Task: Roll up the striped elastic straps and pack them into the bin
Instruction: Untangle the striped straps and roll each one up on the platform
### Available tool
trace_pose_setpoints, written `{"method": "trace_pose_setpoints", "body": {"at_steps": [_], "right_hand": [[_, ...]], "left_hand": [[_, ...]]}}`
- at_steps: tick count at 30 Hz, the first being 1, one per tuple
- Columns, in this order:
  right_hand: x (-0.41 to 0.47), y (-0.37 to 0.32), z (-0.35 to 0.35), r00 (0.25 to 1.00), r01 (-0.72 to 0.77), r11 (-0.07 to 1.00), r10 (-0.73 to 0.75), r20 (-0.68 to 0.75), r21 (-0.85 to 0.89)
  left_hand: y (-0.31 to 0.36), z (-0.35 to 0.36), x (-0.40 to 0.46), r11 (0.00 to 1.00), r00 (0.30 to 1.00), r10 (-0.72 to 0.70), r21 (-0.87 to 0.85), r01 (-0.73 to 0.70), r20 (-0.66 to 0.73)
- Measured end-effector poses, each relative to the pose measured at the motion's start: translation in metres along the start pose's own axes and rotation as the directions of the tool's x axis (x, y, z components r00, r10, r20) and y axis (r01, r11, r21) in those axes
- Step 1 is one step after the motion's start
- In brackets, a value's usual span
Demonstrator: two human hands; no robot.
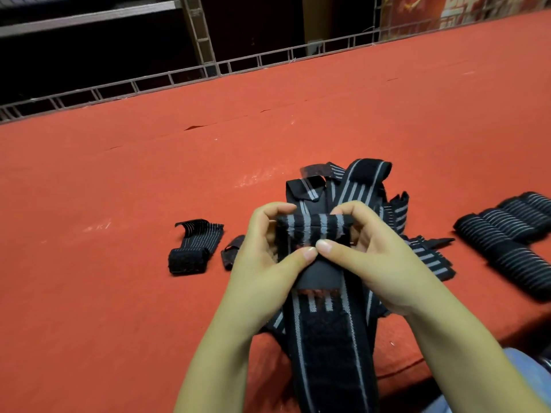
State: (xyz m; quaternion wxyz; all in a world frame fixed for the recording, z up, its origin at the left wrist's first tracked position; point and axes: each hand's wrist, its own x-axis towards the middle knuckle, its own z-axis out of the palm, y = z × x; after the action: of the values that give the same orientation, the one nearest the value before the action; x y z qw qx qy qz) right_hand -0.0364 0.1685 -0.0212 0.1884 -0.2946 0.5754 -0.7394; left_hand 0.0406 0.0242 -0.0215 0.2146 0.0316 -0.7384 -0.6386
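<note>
At frame center, the left hand and right hand curled their fingers around the rolled end of a striped strap, thumbs meeting beneath; its tail hung toward the lower edge.

Warm, fairly dim indoor light falls evenly on the red table, casting soft shadows. The far background is dark and slightly blurred. Wide-angle distortion bends the rail along the far edge.
</note>
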Motion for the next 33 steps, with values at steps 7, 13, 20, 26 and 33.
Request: {"method": "trace_pose_setpoints", "body": {"at_steps": [7,13,20,26,33], "right_hand": [[0.003,0.001,0.001,0.985,0.124,0.991,-0.117,-0.127,0.053],[0.005,-0.007,-0.008,0.961,0.232,0.960,-0.251,-0.113,-0.160],[-0.002,-0.014,-0.003,0.953,0.284,0.898,-0.302,-0.001,-0.335],[-0.006,-0.015,0.000,0.972,0.229,0.951,-0.214,0.094,-0.207],[-0.008,-0.009,0.004,0.965,0.249,0.935,-0.218,0.143,-0.254]], "left_hand": [[-0.013,0.013,-0.006,0.971,0.975,-0.188,-0.125,0.203,0.117],[-0.011,0.010,-0.004,0.967,0.974,-0.143,-0.184,0.176,0.176],[-0.006,0.004,-0.005,0.980,0.982,-0.084,-0.165,0.112,0.171],[0.004,0.006,-0.009,0.981,0.983,-0.087,-0.160,0.113,0.161],[0.002,0.010,-0.009,0.975,0.990,-0.135,-0.176,0.139,0.034]]}}
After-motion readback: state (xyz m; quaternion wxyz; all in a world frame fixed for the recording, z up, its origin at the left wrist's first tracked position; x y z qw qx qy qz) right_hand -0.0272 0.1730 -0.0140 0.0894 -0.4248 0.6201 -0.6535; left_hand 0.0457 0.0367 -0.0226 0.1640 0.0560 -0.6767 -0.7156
